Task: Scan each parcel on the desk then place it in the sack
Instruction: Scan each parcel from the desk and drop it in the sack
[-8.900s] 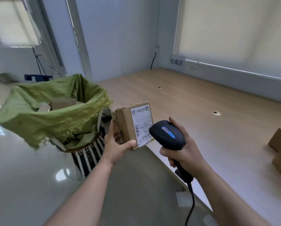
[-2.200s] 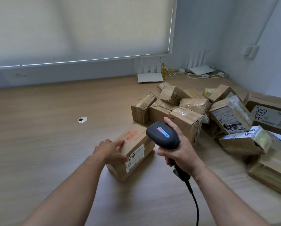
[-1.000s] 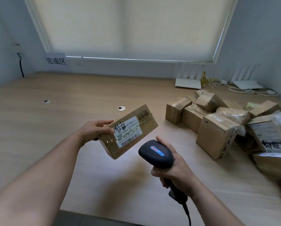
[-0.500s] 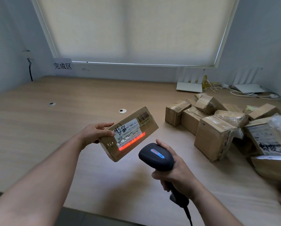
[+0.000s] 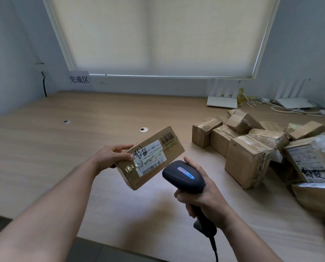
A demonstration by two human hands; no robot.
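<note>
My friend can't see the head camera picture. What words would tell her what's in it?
A person's left hand holds a labelled cardboard parcel above a wooden desk, while the right hand points a black handheld scanner at it. More taped parcels are piled to the right.

I see a brown corrugated-cardboard parcel [image 5: 150, 157], matt, with a white paper label and glossy clear tape across it; my left hand [image 5: 111, 156] grips its end. My right hand [image 5: 205, 197] holds a black plastic barcode scanner [image 5: 183, 175], smooth with a satin sheen and a blue glossy strip on top. The light wood-grain desk [image 5: 82, 140] looks like smooth laminate, low sheen. The heap of brown cardboard boxes [image 5: 252, 148] shows crinkled shiny tape. The cream roller blind [image 5: 157, 35] looks like matt cloth.
</note>
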